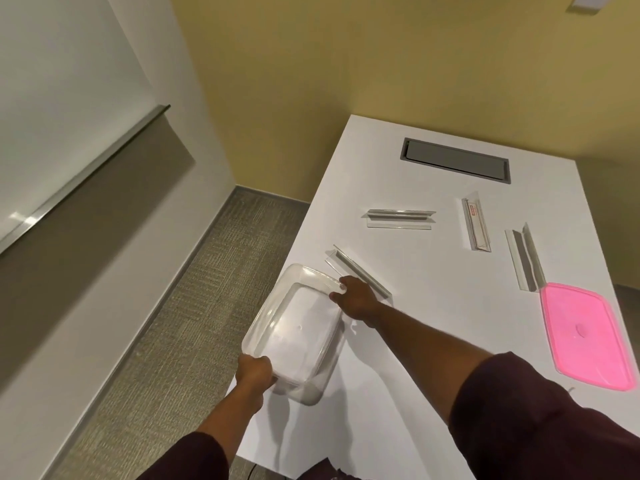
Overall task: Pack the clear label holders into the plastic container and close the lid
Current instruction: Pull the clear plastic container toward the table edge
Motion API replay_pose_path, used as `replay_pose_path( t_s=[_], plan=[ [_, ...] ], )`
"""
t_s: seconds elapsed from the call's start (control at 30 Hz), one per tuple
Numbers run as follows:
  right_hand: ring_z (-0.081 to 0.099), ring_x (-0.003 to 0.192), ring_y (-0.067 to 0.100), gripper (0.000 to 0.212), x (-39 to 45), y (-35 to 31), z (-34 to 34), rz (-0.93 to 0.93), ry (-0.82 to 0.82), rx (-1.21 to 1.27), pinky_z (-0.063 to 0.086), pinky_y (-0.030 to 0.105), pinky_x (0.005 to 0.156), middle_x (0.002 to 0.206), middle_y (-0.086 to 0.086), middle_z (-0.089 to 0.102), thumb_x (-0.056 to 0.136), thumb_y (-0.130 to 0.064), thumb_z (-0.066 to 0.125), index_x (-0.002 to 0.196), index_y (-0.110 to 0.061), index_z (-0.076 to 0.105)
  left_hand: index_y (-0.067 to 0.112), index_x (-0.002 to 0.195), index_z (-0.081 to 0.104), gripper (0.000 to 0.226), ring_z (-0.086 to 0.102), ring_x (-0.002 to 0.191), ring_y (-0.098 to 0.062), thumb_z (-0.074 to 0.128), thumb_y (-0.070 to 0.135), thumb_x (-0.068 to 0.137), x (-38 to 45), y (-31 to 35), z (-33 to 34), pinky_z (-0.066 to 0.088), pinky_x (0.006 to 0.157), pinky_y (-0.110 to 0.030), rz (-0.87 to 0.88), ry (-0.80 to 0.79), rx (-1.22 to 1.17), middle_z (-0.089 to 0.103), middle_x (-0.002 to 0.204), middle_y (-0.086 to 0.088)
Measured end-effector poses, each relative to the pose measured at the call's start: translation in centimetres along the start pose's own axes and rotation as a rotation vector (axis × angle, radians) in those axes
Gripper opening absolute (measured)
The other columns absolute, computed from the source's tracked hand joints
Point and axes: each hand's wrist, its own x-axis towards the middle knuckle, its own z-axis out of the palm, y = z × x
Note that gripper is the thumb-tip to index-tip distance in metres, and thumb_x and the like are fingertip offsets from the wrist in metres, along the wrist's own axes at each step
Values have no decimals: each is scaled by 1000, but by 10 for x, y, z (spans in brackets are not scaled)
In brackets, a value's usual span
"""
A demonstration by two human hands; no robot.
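The clear plastic container (294, 327) sits open and empty at the table's left edge, partly overhanging it. My left hand (254, 370) grips its near rim. My right hand (356, 296) holds its far right rim. Several clear label holders lie on the white table (415, 341): one (356, 271) just behind my right hand, one (400, 219) farther back, one with a red label (476, 225), and one (524, 261) at the right. The pink lid (585, 336) lies flat near the right edge.
A grey cable hatch (455, 160) is set into the table's far end. Carpet floor (207, 289) lies to the left below the table edge, with a white wall and yellow wall beyond.
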Motion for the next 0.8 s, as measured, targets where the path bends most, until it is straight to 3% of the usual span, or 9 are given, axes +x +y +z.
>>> replay_pose_path(
  t_s=[0.1, 0.27, 0.4, 0.5, 0.6, 0.67, 0.8],
  plan=[
    [55, 131, 24, 60, -11, 5, -2, 8, 27, 47, 42, 35, 110, 143, 6, 58, 95, -41, 66, 146, -14, 50, 4, 137, 45, 53, 63, 106, -40, 40, -8, 86, -1, 6, -2, 59, 87, -56, 62, 25, 110, 61, 124, -23],
    [64, 115, 26, 46, -37, 35, -35, 14, 226, 60, 50, 37, 100, 127, 7, 66, 96, -52, 58, 131, -23, 60, 8, 137, 45, 52, 62, 105, -40, 42, -1, 86, -11, 31, 20, 57, 90, -55, 238, 43, 384, 62, 118, -20],
    [72, 86, 32, 36, -69, 84, -65, 53, 310, 83, 57, 42, 87, 95, 10, 75, 99, -55, 53, 117, -26, 66, 10, 122, 54, 36, 62, 95, -34, 45, 8, 87, -33, 39, 55, 56, 84, -45, 373, -24, 542, 64, 107, -13],
    [73, 80, 28, 33, -94, 121, -83, 96, 410, 112, 58, 42, 85, 85, 2, 75, 101, -53, 52, 112, -27, 69, 10, 123, 59, 37, 64, 97, -32, 55, 9, 86, -45, 32, 81, 56, 87, -44, 469, -145, 548, 68, 110, -12],
    [72, 85, 25, 30, -118, 157, -96, 167, 487, 111, 57, 42, 84, 89, -1, 76, 102, -48, 51, 115, -27, 69, 20, 138, 51, 58, 61, 100, -22, 66, 8, 83, -59, 18, 105, 52, 84, -32, 538, -328, 577, 67, 124, -6],
    [72, 84, 23, 28, -136, 184, -101, 205, 515, 93, 56, 39, 81, 80, -4, 73, 103, -43, 51, 116, -26, 67, 32, 146, 42, 72, 59, 103, -18, 64, 8, 81, -72, 7, 120, 51, 78, -29, 515, -466, 580, 63, 128, 0],
    [61, 67, 9, 23, -172, 228, -99, 264, 544, 46, 44, 31, 64, 63, -8, 63, 104, -37, 51, 114, -24, 67, 54, 145, 26, 85, 59, 109, -20, 53, 6, 80, -94, -13, 139, 63, 76, -44, 382, -674, 558, 55, 123, 17]
  ],
)
